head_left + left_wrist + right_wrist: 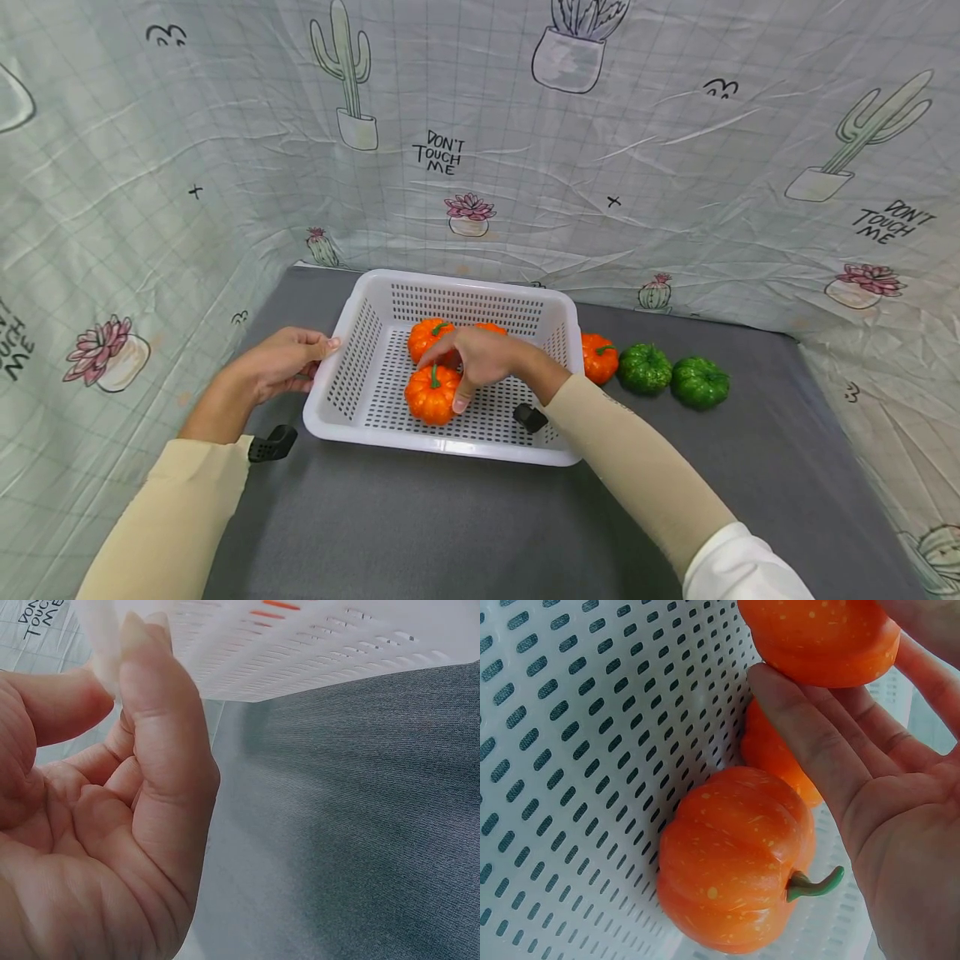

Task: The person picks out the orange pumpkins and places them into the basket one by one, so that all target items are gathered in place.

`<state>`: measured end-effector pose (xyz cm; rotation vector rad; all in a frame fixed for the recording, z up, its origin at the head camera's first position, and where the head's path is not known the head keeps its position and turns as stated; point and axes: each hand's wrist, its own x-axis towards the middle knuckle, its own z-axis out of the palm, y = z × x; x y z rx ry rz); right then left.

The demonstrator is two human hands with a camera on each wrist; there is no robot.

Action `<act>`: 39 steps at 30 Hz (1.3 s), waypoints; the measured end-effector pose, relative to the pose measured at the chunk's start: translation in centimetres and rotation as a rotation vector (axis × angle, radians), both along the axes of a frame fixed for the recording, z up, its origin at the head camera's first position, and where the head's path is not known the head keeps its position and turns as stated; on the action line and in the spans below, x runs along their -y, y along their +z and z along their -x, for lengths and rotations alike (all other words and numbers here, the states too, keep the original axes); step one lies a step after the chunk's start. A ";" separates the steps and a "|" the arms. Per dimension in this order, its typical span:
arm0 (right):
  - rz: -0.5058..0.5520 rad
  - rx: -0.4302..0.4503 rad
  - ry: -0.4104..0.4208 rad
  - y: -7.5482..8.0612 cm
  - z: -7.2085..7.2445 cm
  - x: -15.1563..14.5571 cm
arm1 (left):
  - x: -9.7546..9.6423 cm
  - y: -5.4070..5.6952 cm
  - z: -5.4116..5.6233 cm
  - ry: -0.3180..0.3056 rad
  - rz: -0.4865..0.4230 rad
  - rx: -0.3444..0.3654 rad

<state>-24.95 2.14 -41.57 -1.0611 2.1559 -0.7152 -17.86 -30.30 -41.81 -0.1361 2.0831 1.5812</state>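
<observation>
A white perforated plastic basket (360,333) stands on the dark grey tabletop. My left hand (283,367) pinches its left rim between thumb and fingers, seen close up in the left wrist view (150,750). Inside the basket, my right hand (480,362) grips a small orange pumpkin (431,396) with a green stem, thumb on one side and fingers on the other. In the right wrist view that pumpkin (821,637) appears at the top, against the fingers. Another orange pumpkin (427,336) lies behind it, and a third (491,327) is partly hidden by the right hand.
Just outside the basket's right wall sits an orange pumpkin (598,360), partly covered by the rim. Two green pumpkins (645,369) (700,383) stand to its right. A patterned cloth (510,167) hangs behind and along both sides of the table.
</observation>
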 end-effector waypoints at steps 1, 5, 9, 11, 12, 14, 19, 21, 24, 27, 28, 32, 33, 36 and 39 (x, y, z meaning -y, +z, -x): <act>0.001 0.000 -0.002 0.0 0.0 0.0 | 0.0 0.0 0.0 -0.002 -0.001 -0.001; -0.001 -0.005 -0.005 -0.2 0.0 0.1 | 0.0 0.0 0.0 -0.003 -0.006 -0.003; -0.009 -0.018 0.002 -0.3 0.0 0.2 | 0.0 -0.1 0.0 -0.004 -0.006 -0.004; -0.010 -0.024 0.008 -0.3 0.0 0.3 | 0.1 -0.1 0.0 -0.002 -0.007 -0.001; -0.009 -0.026 0.010 -0.3 0.0 0.3 | 0.1 -0.1 0.1 -0.001 -0.006 -0.001; -0.009 -0.029 0.012 -0.3 0.0 0.3 | 0.0 -0.1 0.1 -0.002 -0.004 0.000; -0.016 -0.037 0.014 -0.4 -0.1 0.4 | 0.0 0.0 0.0 -0.003 -0.001 -0.002; -0.019 -0.047 0.018 -0.4 -0.1 0.4 | 0.1 0.1 0.0 -0.003 -0.004 -0.004; -0.022 -0.059 0.022 -0.5 -0.2 0.5 | 0.1 0.1 -0.1 0.001 -0.011 0.000; -0.025 -0.063 0.026 -0.6 -0.2 0.6 | 0.0 0.1 -0.1 0.003 -0.012 0.003; -0.027 -0.064 0.028 -0.6 -0.2 0.6 | 0.0 0.1 -0.1 0.001 -0.011 0.002; -0.039 -0.073 0.033 -0.5 -0.2 0.7 | -0.1 0.1 -0.1 -0.003 -0.006 0.003; -0.043 -0.075 0.033 -0.5 -0.3 0.7 | 0.0 0.1 0.0 -0.002 -0.004 0.003; -0.047 -0.082 0.034 -0.5 -0.3 0.7 | -0.1 0.1 0.0 -0.002 0.001 0.003; -0.051 -0.086 0.034 -0.5 -0.4 0.8 | 0.0 0.0 0.0 0.000 0.003 0.002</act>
